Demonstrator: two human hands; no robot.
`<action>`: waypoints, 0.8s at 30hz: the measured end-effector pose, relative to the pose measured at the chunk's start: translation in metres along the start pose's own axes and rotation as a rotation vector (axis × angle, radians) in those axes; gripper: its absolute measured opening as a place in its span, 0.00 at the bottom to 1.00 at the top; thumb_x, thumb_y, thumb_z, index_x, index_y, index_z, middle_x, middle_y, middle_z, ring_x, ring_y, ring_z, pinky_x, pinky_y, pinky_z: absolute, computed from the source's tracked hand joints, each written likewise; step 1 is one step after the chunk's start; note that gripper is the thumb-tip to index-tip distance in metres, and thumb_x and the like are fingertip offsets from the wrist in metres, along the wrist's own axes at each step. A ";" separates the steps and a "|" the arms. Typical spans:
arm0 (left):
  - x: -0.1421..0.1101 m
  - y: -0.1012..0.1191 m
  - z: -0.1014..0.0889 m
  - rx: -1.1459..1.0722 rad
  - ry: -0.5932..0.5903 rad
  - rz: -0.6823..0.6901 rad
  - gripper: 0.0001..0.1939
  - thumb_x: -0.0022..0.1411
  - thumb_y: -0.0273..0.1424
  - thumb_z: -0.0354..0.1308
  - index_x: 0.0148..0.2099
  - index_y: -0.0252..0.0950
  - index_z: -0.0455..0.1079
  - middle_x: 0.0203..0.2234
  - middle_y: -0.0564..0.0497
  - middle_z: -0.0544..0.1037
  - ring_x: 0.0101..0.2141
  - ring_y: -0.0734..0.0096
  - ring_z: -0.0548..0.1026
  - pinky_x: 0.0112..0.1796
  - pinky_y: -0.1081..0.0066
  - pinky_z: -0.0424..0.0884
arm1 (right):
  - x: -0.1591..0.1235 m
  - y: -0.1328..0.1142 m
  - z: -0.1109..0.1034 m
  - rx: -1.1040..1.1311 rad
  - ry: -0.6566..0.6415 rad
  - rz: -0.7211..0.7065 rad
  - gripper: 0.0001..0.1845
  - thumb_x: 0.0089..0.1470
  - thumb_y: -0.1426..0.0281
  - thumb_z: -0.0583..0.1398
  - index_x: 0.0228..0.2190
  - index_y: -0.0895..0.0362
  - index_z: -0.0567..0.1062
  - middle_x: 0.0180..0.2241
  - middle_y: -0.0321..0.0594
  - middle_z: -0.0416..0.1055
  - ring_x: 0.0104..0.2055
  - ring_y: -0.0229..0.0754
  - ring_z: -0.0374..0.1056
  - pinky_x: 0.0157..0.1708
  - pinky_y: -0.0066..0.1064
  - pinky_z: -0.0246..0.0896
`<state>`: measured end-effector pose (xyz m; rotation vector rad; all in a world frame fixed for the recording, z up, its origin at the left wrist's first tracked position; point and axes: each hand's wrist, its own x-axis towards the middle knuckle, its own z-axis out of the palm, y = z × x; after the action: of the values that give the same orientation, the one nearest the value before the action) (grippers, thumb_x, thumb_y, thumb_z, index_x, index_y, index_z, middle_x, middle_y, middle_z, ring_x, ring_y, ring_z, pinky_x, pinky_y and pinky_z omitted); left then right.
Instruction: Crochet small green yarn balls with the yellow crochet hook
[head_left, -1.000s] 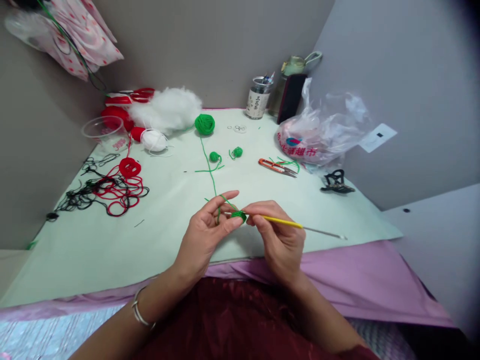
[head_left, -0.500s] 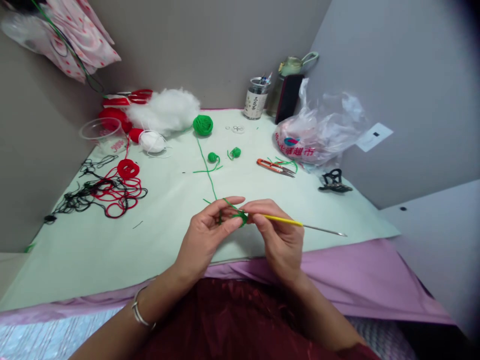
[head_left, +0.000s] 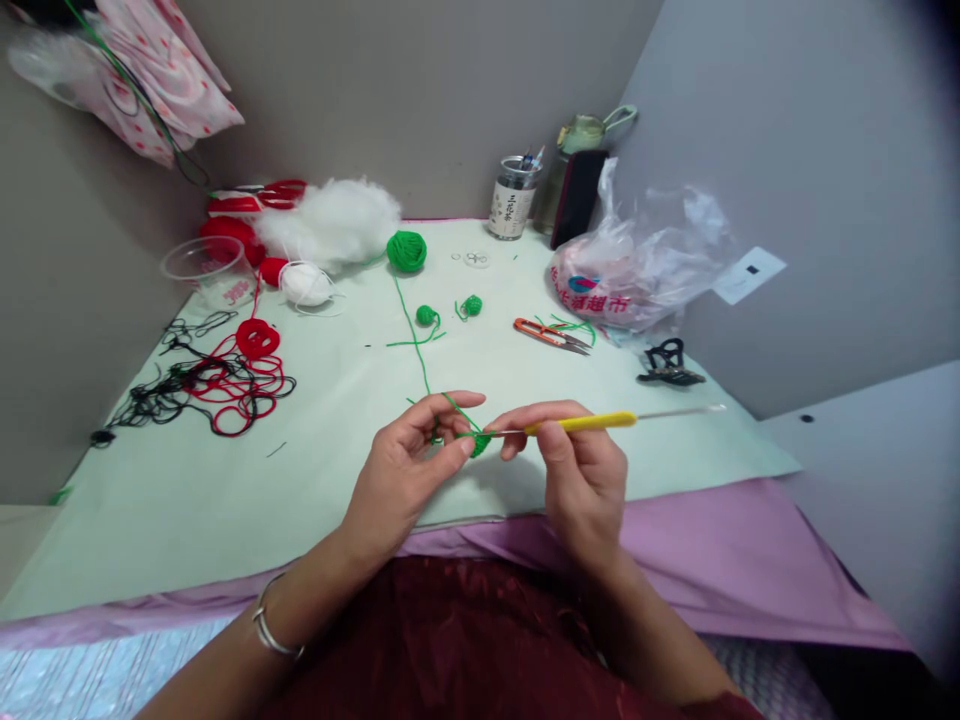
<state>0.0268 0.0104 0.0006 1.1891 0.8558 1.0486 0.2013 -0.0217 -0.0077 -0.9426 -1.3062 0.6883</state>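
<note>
Between thumb and fingers, my left hand pinches a small green crochet piece. Green yarn runs over its raised index finger and back across the table to a green yarn ball. My right hand grips a crochet hook by its yellow handle, the metal tip at the top edge of the crochet piece. The hook's other metal end points right. Beyond my hands lie two small green crocheted balls with yarn tails.
Orange thread snips lie by green yarn scraps, left of a plastic bag and a black hair clip. Tangled black and red yarn spreads at left. White stuffing, a clear cup and a pen holder stand farther back.
My right hand has shifted slightly right and drawn the hook back from the crochet piece. The hook's free end has swung up, and more of its metal shaft shows near the work.
</note>
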 end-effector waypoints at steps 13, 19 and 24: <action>0.004 0.008 0.004 -0.389 -0.050 -0.330 0.27 0.58 0.35 0.76 0.59 0.36 0.79 0.24 0.58 0.72 0.21 0.83 0.57 0.28 0.76 0.61 | -0.008 0.006 -0.001 -0.478 -0.054 -0.455 0.18 0.66 0.77 0.61 0.53 0.48 0.81 0.44 0.44 0.82 0.43 0.45 0.79 0.40 0.37 0.77; 0.006 0.012 0.001 -0.329 -0.037 -0.253 0.20 0.58 0.34 0.75 0.53 0.38 0.83 0.27 0.57 0.72 0.21 0.84 0.52 0.23 0.76 0.53 | 0.003 0.002 0.004 0.008 0.067 -0.107 0.11 0.70 0.71 0.59 0.41 0.51 0.83 0.36 0.40 0.80 0.32 0.40 0.74 0.32 0.34 0.73; 0.002 0.006 0.008 -0.199 0.013 -0.115 0.19 0.58 0.34 0.76 0.52 0.41 0.83 0.31 0.55 0.75 0.26 0.80 0.63 0.29 0.76 0.61 | 0.001 0.004 0.010 -0.139 -0.012 -0.169 0.11 0.68 0.74 0.61 0.45 0.50 0.83 0.37 0.40 0.82 0.37 0.41 0.77 0.36 0.35 0.75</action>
<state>0.0337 0.0104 0.0077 0.9566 0.8003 1.0235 0.1918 -0.0170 -0.0110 -0.9282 -1.4403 0.4782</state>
